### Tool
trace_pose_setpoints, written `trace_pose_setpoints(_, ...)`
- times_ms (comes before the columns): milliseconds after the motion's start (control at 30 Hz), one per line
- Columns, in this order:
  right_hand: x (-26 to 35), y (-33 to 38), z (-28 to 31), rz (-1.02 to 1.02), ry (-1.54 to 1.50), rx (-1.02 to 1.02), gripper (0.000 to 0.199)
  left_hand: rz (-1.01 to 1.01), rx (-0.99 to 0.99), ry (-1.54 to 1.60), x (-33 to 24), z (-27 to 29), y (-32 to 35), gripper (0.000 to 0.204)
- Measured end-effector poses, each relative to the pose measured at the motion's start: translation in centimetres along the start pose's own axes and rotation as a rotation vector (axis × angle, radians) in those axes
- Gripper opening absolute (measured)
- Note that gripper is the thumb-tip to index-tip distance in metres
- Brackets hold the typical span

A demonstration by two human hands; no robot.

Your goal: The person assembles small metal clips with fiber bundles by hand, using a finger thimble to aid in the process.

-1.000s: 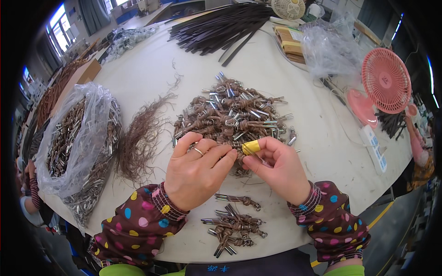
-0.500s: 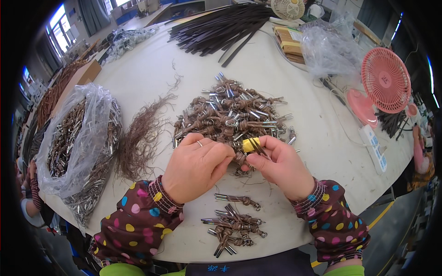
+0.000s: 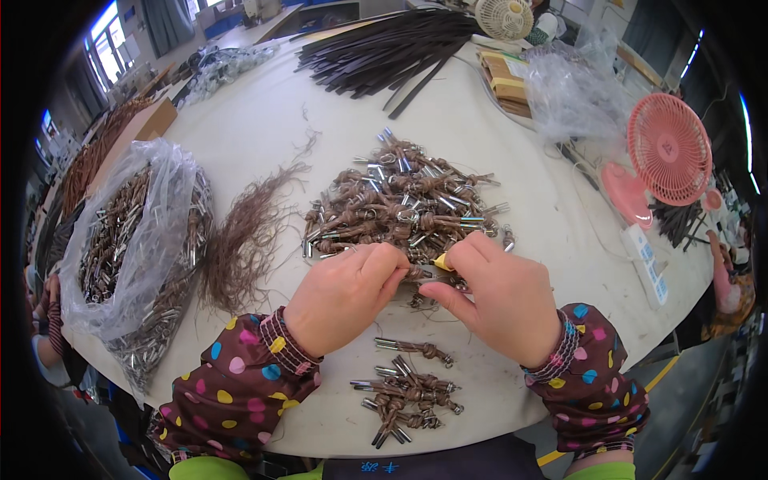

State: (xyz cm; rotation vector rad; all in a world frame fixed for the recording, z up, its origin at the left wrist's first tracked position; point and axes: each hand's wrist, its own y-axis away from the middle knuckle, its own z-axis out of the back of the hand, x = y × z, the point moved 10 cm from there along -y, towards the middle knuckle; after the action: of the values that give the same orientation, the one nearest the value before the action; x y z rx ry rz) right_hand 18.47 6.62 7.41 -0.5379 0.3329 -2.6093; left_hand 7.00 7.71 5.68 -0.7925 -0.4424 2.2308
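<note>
My left hand (image 3: 352,292) is closed in a pinch on a knotted brown cord piece (image 3: 414,274), mostly hidden by the fingertips. My right hand (image 3: 500,292) is closed round thread snips with a yellow-wrapped handle (image 3: 441,262). Their metal blades show between the two hands, close to the cord; whether they touch it I cannot tell. Just beyond the hands lies a large heap of knotted brown cords (image 3: 400,208) with shiny metal tips and rings. Nearer to me is a small pile of the same cords (image 3: 408,392), with a single cord (image 3: 416,347) just above it.
Loose brown thread ends (image 3: 248,240) lie left of the heap, beside a clear plastic bag (image 3: 132,240) full of cords. Dark strips (image 3: 384,48) are spread at the back. A pink fan (image 3: 668,152) and a white power strip (image 3: 646,264) stand at the right.
My right hand has turned over, knuckles now upward, and moved in toward the left. The yellow handle is now mostly covered by its fingers. My left hand keeps its pinch.
</note>
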Motion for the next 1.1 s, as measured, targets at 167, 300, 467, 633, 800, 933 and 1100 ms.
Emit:
trace_pose_setpoints(167, 2.4, -0.6, 0.2, 0.179, 0.234, -0.031, 0.024, -0.030, -0.001, -0.048, -0.8, 0.3, 0.1, 0.012)
trace_pose_setpoints(300, 3.6, -0.7, 0.5, 0.233, 0.294, -0.019, 0.022, -0.094, 0.019, -0.142, -1.6, 0.2, 0.3, 0.014)
trace_pose_setpoints(467, 3.9, -1.1, 0.3, 0.259, 0.357, 0.019, 0.022, -0.193, 0.047, -0.216, -2.2, -0.1, 0.5, 0.015)
trace_pose_setpoints(633, 4.9, -1.1, 0.1, 0.358, 0.414, 0.038, 0.007, -0.228, 0.067, -0.243, -2.5, -0.7, 0.8, 0.014)
trace_pose_setpoints(800, 4.2, -1.1, -0.3, 0.389, 0.311, 0.059, 0.012, -0.199, -0.010, -0.187, -2.2, -0.1, 0.7, 0.016)
trace_pose_setpoints(933, 0.6, -1.4, 0.2, 0.161, -0.053, 0.059, 0.030, -0.059, -0.070, -0.078, -0.4, 0.3, 0.7, 0.013)
trace_pose_setpoints(1100, -1.8, 0.2, -2.6, -0.032, -0.514, 0.032, 0.040, 0.182, -0.047, 0.166, 1.2, -0.4, 0.5, 0.007)
